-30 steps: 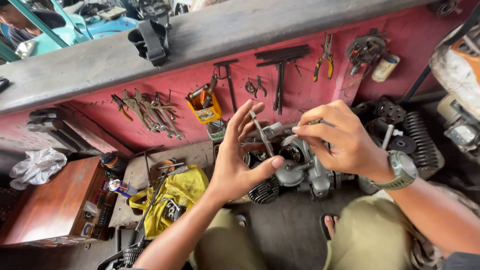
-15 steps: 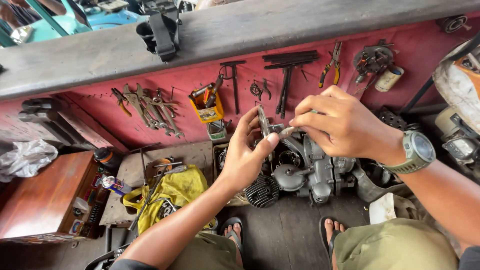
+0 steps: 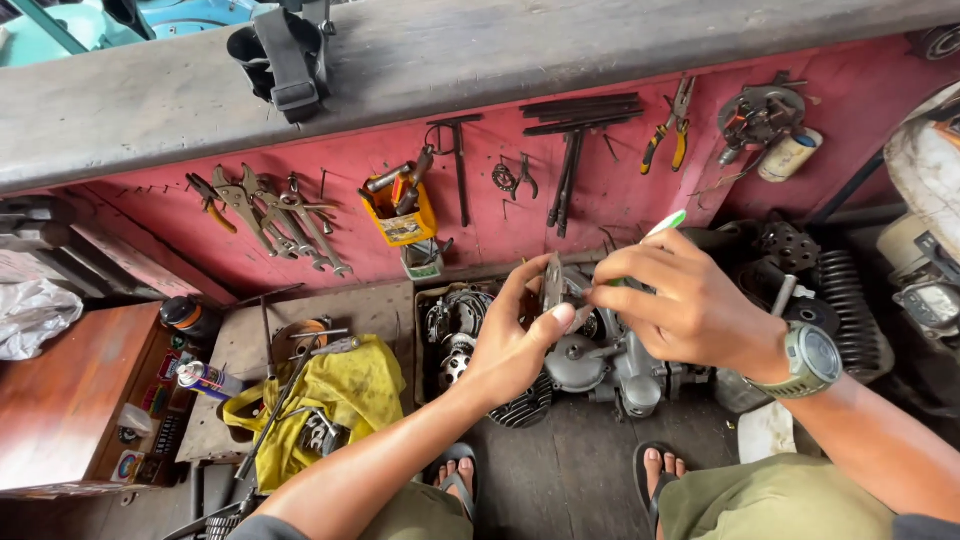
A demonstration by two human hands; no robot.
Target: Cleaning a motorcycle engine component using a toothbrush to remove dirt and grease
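Observation:
My left hand (image 3: pixel 515 335) pinches a small flat metal part (image 3: pixel 552 283) between thumb and fingers, held upright above a grey engine (image 3: pixel 600 360) on the floor. My right hand (image 3: pixel 680 300), with a green wristwatch (image 3: pixel 812 360), grips a slim tool with a green and white handle (image 3: pixel 664 224). Its tip meets the metal part; the tip itself is hidden by my fingers. The two hands touch at the part.
A red wall holds pliers (image 3: pixel 672 125), wrenches (image 3: pixel 280 215), T-handle tools (image 3: pixel 575 150) and a yellow box of tools (image 3: pixel 400 212). A yellow cloth (image 3: pixel 330 395) with tools lies at left, beside a spray can (image 3: pixel 205 378) and a wooden cabinet (image 3: pixel 60 390). Finned engine parts (image 3: pixel 845 300) sit at right.
Both hands have drawn closer to each other and steadied over the engine. The right hand's tool now meets the metal part in my left fingers.

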